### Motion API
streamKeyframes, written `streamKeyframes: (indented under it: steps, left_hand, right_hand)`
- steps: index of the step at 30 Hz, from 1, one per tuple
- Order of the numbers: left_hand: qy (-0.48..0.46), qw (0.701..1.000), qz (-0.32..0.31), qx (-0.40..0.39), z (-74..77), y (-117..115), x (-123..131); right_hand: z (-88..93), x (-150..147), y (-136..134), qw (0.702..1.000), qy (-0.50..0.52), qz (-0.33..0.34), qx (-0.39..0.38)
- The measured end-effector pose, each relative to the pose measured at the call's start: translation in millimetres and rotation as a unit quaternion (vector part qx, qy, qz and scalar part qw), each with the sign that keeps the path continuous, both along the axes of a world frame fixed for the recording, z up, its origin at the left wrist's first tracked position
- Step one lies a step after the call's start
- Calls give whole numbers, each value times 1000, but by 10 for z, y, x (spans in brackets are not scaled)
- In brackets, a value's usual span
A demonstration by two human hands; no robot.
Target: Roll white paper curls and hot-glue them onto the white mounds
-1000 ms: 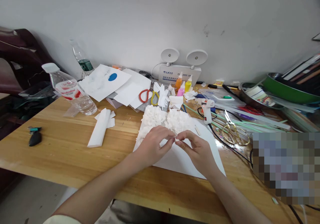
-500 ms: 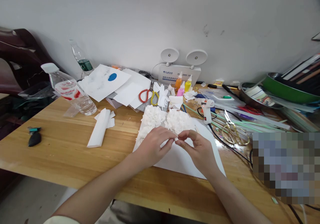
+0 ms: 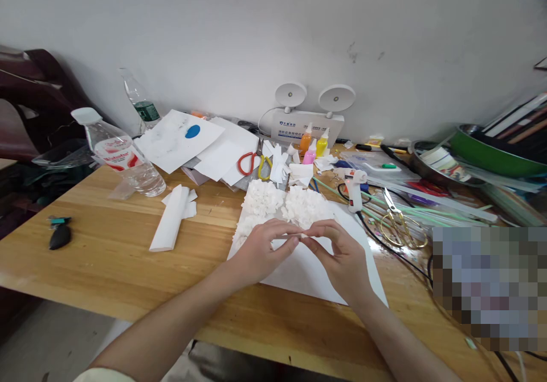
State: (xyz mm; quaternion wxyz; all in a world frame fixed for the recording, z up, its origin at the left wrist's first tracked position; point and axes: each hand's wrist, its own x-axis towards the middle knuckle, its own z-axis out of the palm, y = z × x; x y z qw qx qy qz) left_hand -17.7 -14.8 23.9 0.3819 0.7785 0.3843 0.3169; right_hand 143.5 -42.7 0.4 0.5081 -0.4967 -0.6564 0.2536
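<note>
Between my fingertips is a small strip of white paper (image 3: 294, 235), mostly hidden by the fingers. My left hand (image 3: 262, 248) pinches it from the left, thumb below and fingers above. From the right, my right hand (image 3: 337, 248) pinches its other end, and the two hands' fingertips nearly meet. Beneath them lies a white sheet (image 3: 307, 274) on the wooden table. Ruffled white paper clusters (image 3: 304, 204) cover its far and left parts, just beyond my hands; my left hand hides some of them.
Folded white paper (image 3: 168, 222) lies to the left, near a water bottle (image 3: 128, 157). Behind the sheet are red-and-yellow-handled scissors (image 3: 256, 165) and small paint bottles (image 3: 309, 152). A glue gun (image 3: 354, 191), its cable and gold scissors (image 3: 399, 225) are on the right.
My fingers have shifted slightly, and more of the paper strip shows between them now. The things on the table stay where they were.
</note>
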Motion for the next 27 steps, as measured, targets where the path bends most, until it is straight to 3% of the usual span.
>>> streamKeyframes:
  steps: [4,9,27]
  left_hand:
    - [-7,1000,29,-7,19,5,-4]
    - [-18,1000,16,2,21,17,-5]
    - [-13,999,26,24,-18,13,13]
  right_hand:
    - [-15,15,12,997,26,50,-58]
    - [-53,40,17,993,31,43,-110]
    - [10,13,10,991,28,90,-98]
